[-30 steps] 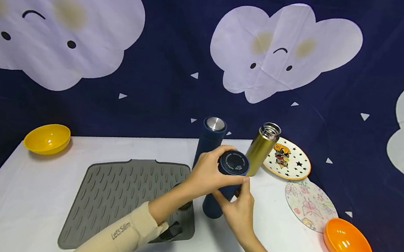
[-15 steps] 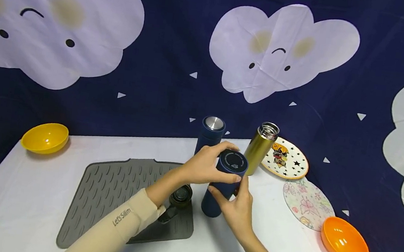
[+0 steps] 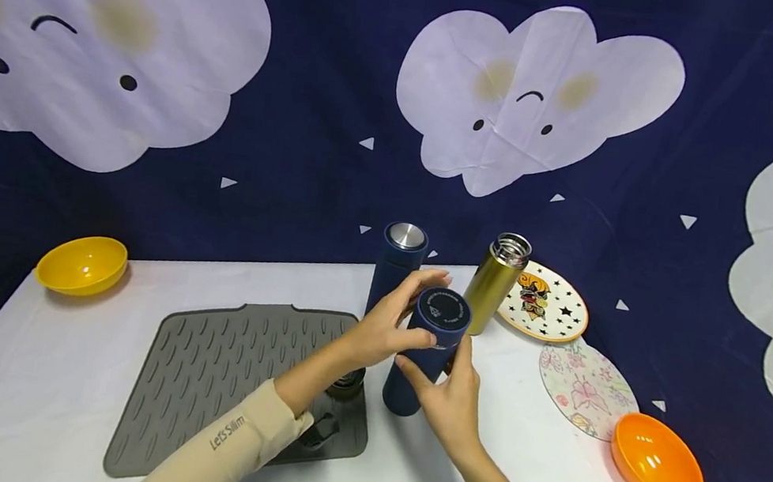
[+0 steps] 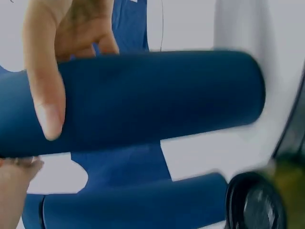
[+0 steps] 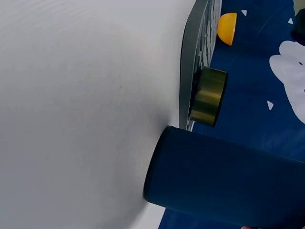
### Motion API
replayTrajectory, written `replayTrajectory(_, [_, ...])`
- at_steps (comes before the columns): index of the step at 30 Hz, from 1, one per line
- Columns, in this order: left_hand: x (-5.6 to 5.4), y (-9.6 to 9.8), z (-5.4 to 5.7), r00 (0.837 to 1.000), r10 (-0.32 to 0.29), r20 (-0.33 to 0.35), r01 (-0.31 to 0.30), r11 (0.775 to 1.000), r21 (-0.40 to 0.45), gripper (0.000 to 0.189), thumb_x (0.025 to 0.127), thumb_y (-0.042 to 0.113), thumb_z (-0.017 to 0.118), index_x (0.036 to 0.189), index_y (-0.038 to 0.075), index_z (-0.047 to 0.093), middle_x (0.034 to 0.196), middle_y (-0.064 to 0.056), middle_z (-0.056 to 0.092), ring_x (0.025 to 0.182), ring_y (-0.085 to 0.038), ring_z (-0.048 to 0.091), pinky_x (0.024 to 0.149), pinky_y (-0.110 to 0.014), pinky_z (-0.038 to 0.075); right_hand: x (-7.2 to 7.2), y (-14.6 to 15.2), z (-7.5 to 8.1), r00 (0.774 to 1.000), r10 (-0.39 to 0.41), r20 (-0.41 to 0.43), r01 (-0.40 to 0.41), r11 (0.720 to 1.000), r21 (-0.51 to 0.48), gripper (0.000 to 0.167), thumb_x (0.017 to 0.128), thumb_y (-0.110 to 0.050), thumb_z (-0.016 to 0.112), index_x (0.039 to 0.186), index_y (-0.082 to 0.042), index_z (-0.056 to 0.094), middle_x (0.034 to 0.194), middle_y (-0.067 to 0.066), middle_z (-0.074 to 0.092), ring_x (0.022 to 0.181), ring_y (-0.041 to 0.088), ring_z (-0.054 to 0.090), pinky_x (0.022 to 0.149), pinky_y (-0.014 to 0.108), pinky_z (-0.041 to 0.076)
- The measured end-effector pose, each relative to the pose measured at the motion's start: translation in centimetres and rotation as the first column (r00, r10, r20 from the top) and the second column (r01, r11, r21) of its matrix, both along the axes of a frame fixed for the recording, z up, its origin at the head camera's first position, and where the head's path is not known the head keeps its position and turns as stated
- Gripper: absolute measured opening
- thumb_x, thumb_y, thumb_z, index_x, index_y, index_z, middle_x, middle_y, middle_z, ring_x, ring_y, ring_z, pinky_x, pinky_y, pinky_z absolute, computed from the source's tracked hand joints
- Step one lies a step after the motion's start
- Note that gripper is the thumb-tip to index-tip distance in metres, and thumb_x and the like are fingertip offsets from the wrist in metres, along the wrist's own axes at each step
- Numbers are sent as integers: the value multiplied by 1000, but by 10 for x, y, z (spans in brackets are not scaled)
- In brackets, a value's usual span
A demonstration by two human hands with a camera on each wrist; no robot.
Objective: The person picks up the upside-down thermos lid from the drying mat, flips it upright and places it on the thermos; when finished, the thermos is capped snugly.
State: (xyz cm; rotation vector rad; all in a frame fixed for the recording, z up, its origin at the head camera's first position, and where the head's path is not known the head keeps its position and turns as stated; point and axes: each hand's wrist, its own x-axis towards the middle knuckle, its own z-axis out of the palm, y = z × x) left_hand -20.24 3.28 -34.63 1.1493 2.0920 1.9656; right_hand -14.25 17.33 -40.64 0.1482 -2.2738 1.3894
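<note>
A dark blue vacuum flask (image 3: 406,386) stands upright on the white table. My left hand (image 3: 376,335) is at its blue cap (image 3: 444,311), which has a black disc on top. The left thumb lies along the near side and the fingers curl behind. My right hand (image 3: 449,407) grips the body just below. In the left wrist view the flask (image 4: 162,95) lies sideways across the frame, with the right thumb (image 4: 47,105) over it. Seen from the right wrist, the flask's lower part (image 5: 214,176) meets the table; the right hand is almost entirely hidden there.
Behind stand a second blue flask (image 3: 398,266) with a steel top and a gold flask (image 3: 496,285) without a cap. A gold cap (image 5: 208,95) sits on the grey mat (image 3: 228,374). Right: a plate (image 3: 564,317), a round mat (image 3: 584,391), an orange bowl (image 3: 655,458). Left: a yellow bowl (image 3: 83,266).
The cap has turned clockwise seen from above, its printed mark shifting leftward. The left thumb and fingers have slid left on the cap. The right hand keeps its grip.
</note>
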Motion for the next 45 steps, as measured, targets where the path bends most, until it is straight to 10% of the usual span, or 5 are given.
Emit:
replayTrajectory(21, [0, 3, -4, 994, -62, 95, 51, 991, 123, 72, 76, 12, 66, 141, -1, 35, 135, -24, 54, 114, -30, 58, 99, -40, 48, 1, -1, 2, 1000, 4, 23, -4, 1000, -17, 72, 76, -18, 87, 134, -8, 45, 124, 11, 66, 110, 25, 66, 92, 48, 54])
replayTrajectory(27, [6, 12, -4, 984, 170, 62, -169, 985, -12, 79, 73, 29, 87, 134, 8, 42, 128, -8, 56, 115, -17, 57, 100, -34, 47, 2, -1, 1, 1000, 2, 8, -2, 1000, -2, 63, 78, -9, 83, 129, -4, 46, 121, 14, 67, 111, 28, 65, 91, 48, 54])
replayTrajectory(34, [6, 12, -7, 992, 55, 112, -60, 997, 46, 75, 76, 18, 72, 143, 6, 42, 145, -15, 44, 135, -31, 44, 112, -56, 34, 2, -1, 0, 1000, 8, 5, -8, 1000, -5, 64, 78, -10, 84, 130, -6, 46, 121, 10, 67, 110, 24, 65, 91, 46, 54])
replayTrajectory(39, [11, 17, -11, 955, 292, -55, -294, 956, -22, 90, 69, 32, 88, 141, 8, 41, 139, -7, 46, 128, -22, 48, 109, -45, 40, 1, -3, 0, 1000, -9, -5, 9, 1000, 22, 58, 74, 3, 79, 124, -4, 49, 113, 12, 68, 104, 26, 67, 88, 44, 55])
replayTrajectory(45, [5, 12, -10, 996, 83, 18, -84, 991, 103, 72, 74, 9, 71, 140, 3, 42, 133, -17, 56, 121, -26, 54, 110, -46, 37, 1, -3, 1, 1000, 3, -4, -3, 1000, 4, 66, 77, -9, 84, 130, -5, 45, 120, 13, 67, 110, 27, 65, 91, 47, 54])
